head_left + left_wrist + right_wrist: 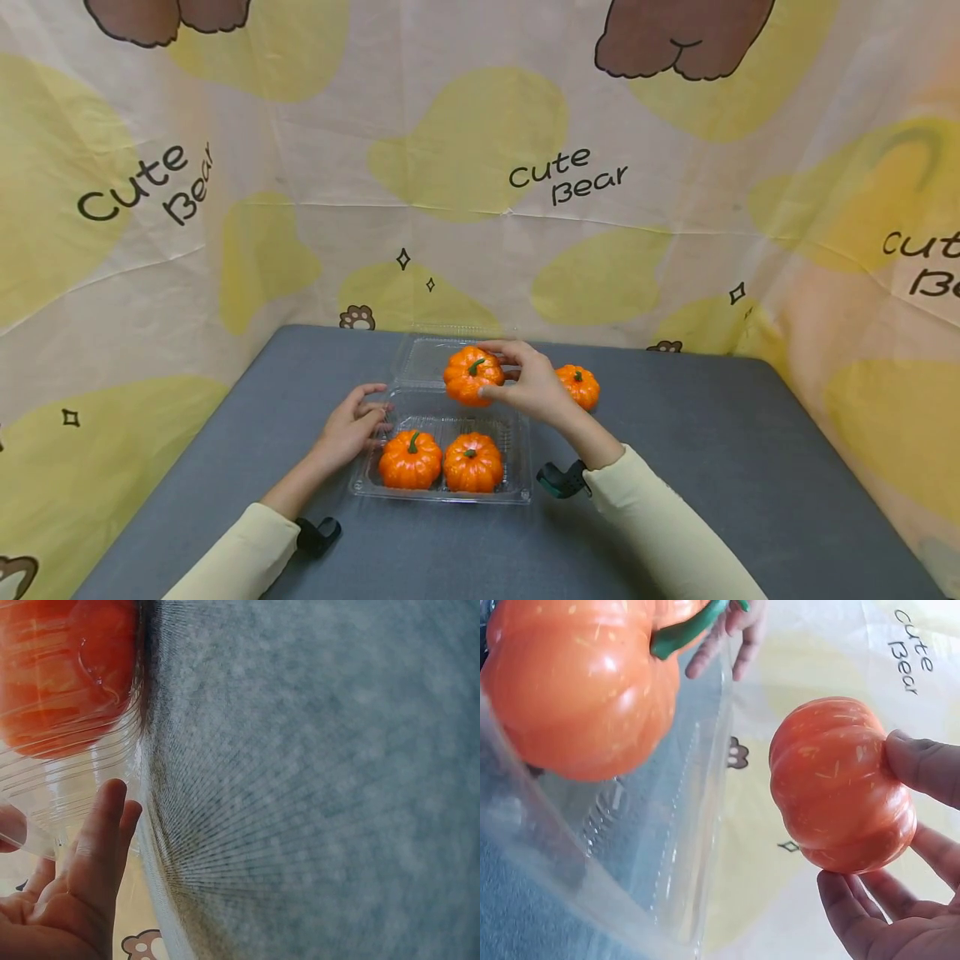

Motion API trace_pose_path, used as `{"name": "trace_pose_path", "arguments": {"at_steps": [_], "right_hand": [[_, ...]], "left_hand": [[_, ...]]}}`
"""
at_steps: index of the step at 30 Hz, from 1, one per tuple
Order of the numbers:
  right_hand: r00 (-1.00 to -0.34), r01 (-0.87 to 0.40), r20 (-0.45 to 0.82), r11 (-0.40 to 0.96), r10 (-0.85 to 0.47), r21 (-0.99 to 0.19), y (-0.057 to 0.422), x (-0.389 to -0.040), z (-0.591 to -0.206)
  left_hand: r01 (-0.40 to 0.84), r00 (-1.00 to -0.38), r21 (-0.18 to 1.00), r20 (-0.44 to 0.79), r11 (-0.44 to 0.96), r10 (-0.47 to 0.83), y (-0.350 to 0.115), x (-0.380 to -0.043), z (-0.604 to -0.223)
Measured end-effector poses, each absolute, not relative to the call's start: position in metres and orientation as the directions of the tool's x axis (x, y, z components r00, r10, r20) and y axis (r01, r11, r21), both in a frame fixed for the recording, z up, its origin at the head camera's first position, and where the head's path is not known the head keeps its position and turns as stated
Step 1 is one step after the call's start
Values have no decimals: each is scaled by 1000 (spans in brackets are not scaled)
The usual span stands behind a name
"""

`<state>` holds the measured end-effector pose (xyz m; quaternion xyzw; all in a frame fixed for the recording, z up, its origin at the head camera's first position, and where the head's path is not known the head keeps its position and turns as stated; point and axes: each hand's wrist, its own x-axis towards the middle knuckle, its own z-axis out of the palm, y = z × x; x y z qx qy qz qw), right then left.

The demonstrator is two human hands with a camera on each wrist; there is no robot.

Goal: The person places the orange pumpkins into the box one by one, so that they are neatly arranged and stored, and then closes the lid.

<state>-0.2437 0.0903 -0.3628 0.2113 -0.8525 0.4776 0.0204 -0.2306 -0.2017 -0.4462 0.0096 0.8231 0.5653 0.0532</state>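
Note:
Between thumb and fingers my right hand (536,385) holds an orange toy pumpkin (467,377) with a green stem, over the back of a clear plastic clamshell box (442,497). Two similar pumpkins, a left one (409,461) and a right one (473,463), sit side by side in the box's front half. The box's lid (420,360) lies folded back behind it. At the box's left side is my left hand (348,429), its fingers extended along the clear wall; the left wrist view shows the fingertips right by that wall.
Another orange pumpkin (578,387) stands on the grey table (675,450) to the right of the box, partly behind the right hand. A printed cloth (465,167) hangs along the table's back and sides. Each wrist wears a dark strap (562,480).

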Motion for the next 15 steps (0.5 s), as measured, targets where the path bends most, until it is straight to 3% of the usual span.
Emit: {"name": "trace_pose_path", "arguments": {"at_steps": [15], "right_hand": [[-832,-516,234,547,-503,-659,56,-247,-372]], "left_hand": [[-38,-993,936,-74,351,90,-203,-231,-447]]}}
